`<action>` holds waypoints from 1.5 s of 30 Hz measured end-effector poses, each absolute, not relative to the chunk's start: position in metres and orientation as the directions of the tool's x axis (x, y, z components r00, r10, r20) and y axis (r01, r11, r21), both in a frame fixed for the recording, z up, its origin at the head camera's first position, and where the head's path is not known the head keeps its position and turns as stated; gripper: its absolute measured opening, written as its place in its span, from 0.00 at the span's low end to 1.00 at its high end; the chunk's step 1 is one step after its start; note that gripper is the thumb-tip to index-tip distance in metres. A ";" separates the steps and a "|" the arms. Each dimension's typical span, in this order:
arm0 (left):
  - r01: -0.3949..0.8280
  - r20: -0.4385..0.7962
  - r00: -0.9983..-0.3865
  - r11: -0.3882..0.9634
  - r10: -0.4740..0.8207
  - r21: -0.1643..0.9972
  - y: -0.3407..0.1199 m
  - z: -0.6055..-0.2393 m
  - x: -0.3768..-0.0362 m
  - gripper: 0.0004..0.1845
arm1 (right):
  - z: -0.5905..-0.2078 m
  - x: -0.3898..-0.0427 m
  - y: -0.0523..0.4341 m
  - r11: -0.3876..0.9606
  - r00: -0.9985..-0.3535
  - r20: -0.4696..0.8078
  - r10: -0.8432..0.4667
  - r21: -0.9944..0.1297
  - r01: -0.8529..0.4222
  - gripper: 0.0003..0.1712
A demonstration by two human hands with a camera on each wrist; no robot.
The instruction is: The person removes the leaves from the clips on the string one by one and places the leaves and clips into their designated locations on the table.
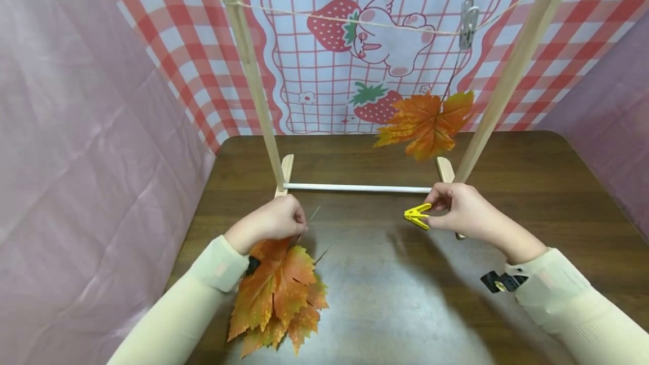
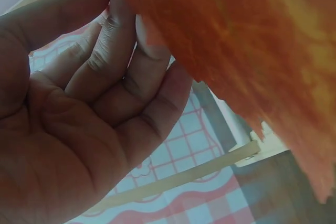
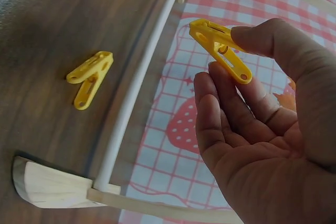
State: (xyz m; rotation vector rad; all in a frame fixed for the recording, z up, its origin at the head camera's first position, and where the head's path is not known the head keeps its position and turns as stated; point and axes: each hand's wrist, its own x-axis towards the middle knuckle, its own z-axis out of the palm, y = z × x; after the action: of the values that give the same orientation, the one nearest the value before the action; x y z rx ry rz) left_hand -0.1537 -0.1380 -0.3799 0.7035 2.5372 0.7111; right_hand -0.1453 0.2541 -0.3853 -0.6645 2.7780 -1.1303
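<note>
My left hand (image 1: 276, 219) pinches the thin stem of an orange artificial maple leaf (image 1: 279, 286), which hangs below the fingers. More orange leaves (image 1: 309, 323) lie behind it; whether they rest on the table is unclear. In the left wrist view the leaf (image 2: 252, 40) covers the upper right, beside the curled fingers of the left hand (image 2: 79, 124). My right hand (image 1: 463, 216) holds a yellow clothespin (image 1: 417, 216) between thumb and fingers. The right wrist view shows this clothespin (image 3: 223, 51) and a second yellow clothespin (image 3: 92, 78) on the table.
A wooden frame with two posts (image 1: 253, 78) and a white crossbar (image 1: 355, 187) stands ahead. Between the post tops sags a string (image 1: 385, 26). From it a grey clothespin (image 1: 469, 22) holds a maple leaf (image 1: 428, 123). A checked cloth (image 1: 182, 44) hangs behind the brown table (image 1: 365, 308).
</note>
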 end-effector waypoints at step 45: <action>0.246 -0.403 -0.771 0.814 0.493 0.526 -0.139 -0.430 -0.148 0.13 | -0.458 -0.139 0.267 0.668 -0.932 0.026 -0.361 -0.690 -0.278 0.15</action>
State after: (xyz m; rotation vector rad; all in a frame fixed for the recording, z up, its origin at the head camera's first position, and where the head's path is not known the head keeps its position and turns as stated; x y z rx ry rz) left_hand -0.1477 -0.1386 -0.4301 0.5456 2.4592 0.6131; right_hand -0.1385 0.2672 -0.4577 -0.5321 2.7647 -1.1157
